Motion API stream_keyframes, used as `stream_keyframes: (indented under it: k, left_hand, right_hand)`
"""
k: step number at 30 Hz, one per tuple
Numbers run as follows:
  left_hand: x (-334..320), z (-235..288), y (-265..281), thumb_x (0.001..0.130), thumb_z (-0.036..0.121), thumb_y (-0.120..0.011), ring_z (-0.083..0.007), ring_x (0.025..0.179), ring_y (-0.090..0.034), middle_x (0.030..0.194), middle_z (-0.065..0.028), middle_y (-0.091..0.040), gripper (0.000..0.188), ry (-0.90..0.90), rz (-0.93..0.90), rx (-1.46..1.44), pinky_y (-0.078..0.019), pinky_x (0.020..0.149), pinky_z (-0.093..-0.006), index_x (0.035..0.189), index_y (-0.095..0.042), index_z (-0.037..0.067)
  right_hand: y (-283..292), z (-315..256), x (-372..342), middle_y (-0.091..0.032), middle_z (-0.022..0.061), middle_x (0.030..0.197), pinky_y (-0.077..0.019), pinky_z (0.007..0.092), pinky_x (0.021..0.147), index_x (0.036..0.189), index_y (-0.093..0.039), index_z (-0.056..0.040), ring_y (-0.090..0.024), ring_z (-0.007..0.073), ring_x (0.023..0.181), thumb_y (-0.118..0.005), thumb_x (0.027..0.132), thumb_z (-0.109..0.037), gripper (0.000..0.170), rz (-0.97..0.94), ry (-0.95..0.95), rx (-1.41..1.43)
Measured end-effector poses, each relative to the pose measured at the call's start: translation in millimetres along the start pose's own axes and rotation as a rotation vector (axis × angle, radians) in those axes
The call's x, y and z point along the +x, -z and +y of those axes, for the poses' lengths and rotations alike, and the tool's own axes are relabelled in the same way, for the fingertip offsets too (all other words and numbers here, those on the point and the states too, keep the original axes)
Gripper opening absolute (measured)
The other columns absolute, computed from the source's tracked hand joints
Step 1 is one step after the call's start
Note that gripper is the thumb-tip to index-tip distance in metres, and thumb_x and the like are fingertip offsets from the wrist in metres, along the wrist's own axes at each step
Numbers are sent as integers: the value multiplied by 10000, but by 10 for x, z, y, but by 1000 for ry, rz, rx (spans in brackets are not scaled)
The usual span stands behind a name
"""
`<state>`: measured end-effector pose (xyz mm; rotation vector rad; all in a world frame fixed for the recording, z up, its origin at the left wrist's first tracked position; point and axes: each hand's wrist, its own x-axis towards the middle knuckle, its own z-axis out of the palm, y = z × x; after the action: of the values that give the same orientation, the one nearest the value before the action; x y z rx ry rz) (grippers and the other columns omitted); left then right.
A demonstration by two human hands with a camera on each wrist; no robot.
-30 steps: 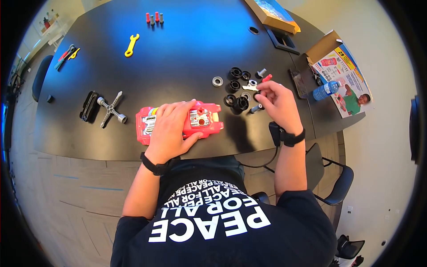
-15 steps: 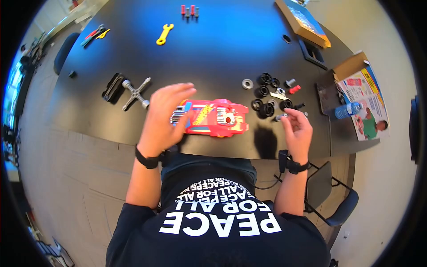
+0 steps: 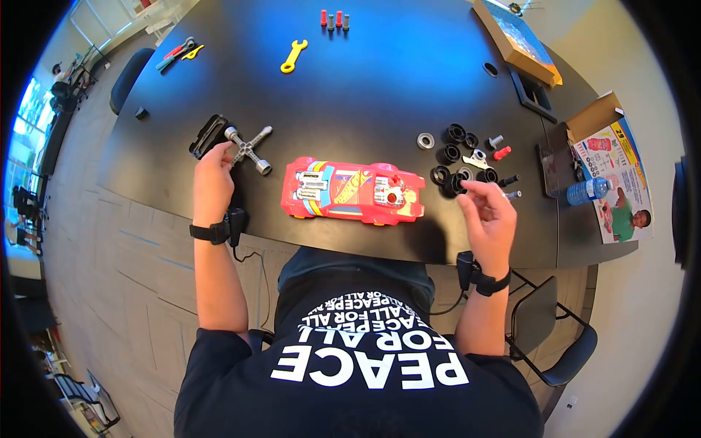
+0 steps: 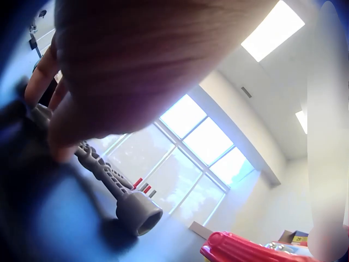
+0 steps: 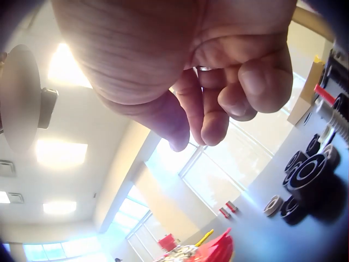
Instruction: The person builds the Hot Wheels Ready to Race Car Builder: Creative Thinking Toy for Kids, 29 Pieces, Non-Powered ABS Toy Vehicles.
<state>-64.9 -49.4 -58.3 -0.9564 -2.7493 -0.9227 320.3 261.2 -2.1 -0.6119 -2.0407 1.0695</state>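
A grey cross-shaped lug wrench (image 3: pixel 250 150) lies on the dark table at the left. My left hand (image 3: pixel 213 179) has come down on its near-left arm; in the left wrist view the thumb and fingers (image 4: pixel 62 144) sit on either side of it, and the wrench's open socket (image 4: pixel 140 213) points outward. The red toy car (image 3: pixel 354 193) stands upright in the middle, touched by neither hand. Beside the pile of black wheels (image 3: pixel 451 150), my right hand (image 3: pixel 491 219) hovers with loosely bent fingers. Nothing shows between its thumb and fingers (image 5: pixel 215 128) in the right wrist view.
A black plastic part (image 3: pixel 210 136) lies just beyond the wrench. Farther back are a yellow wrench (image 3: pixel 294 57), several upright red and grey bolts (image 3: pixel 335 20) and pliers (image 3: pixel 175 55). A water bottle (image 3: pixel 588 191) and an open toy box (image 3: pixel 617 164) stand at the right.
My left hand has left the red car and moved left onto the lug wrench. The right hand has drawn back slightly toward me from the small parts. The head view has shifted.
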Motion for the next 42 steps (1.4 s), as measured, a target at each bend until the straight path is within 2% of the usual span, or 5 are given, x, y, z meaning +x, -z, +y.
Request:
stream_keyframes:
  k: [6, 19, 24, 29, 42]
  left_hand:
    - [-96, 464, 92, 1035, -146, -593, -121, 874, -713, 1017, -50, -733, 357, -48, 114, -346, -570, 778, -265, 1301, -761, 23]
    - [-515, 1605, 364, 978, -216, -651, -220, 936, -742, 1032, -160, -751, 292, -521, 116, -1108, -609, 798, -328, 1166, -800, -50]
    - [-493, 1757, -83, 938, -74, -816, -306, 1141, -742, 1305, -206, -714, 387, -559, -110, -1042, -625, 946, -416, 1314, -740, -19]
    - [-499, 1824, -465, 746, 323, -1013, -401, 1493, -519, 1590, -164, -575, 911, -622, -268, -393, -353, 1279, -632, 1528, -618, 75]
    - [-481, 1747, -570, 633, 260, -1029, -356, 1340, -595, 1477, -91, -665, 856, -694, -262, -380, -415, 1175, -510, 1402, -697, 90]
  right_hand:
    - [-407, -409, 213, -711, 76, 1018, -466, 253, 590, 1197, -776, -8, -581, 98, 705, -817, 954, -15, 246, -177, 167, -40]
    - [-813, -720, 131, -749, 104, 1054, -599, 298, 715, 1316, -752, -20, -722, 180, 843, -869, 930, -23, 403, -373, 175, 211]
    - [-248, -799, 286, -744, 89, 935, -575, 302, 698, 1138, -781, -14, -742, 179, 819, -832, 944, 14, 202, -284, 121, 20]
    - [31, -951, 743, -705, 137, 962, -560, 406, 787, 1070, -719, -10, -700, 353, 890, -741, 943, 49, 143, -428, 398, -352]
    - [-153, -1153, 1016, -680, 144, 1010, -559, 461, 837, 1035, -649, -21, -679, 376, 970, -614, 955, 26, 99, -741, 497, -546]
